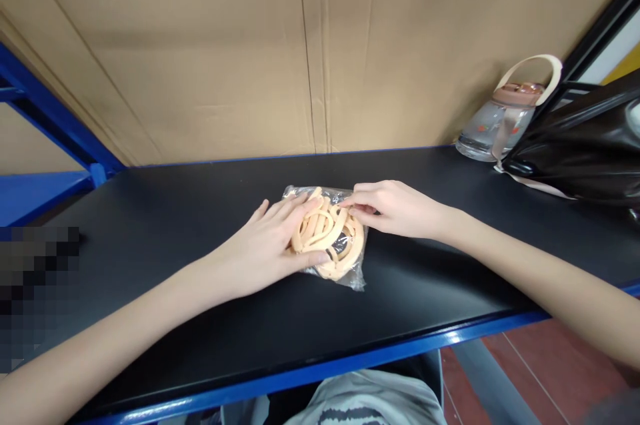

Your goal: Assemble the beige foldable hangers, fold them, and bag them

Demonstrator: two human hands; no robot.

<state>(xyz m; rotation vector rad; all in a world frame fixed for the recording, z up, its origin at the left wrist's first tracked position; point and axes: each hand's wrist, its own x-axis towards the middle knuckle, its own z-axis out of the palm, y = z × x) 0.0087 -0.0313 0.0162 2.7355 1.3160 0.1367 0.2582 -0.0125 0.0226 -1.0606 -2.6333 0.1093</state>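
A clear plastic bag (359, 273) holding cream-coloured curved strips (349, 253) lies flat on the black tabletop (200, 211). Across its left part rests my left hand (273, 241), fingers spread and thumb on the lower strips. At the bag's upper right, my right hand (387, 208) is closed, with its thumb and index fingertips together on the bag's edge. What exactly those fingertips pinch is too small to make out.
A clear bottle with a pink lid and pale handle (495, 125) stands at the back right, beside a dark shiny bag (585, 145). Cardboard (225, 65) lines the back. Blue frame edging (320, 377) runs along the front. A blurred-out area lies at far left.
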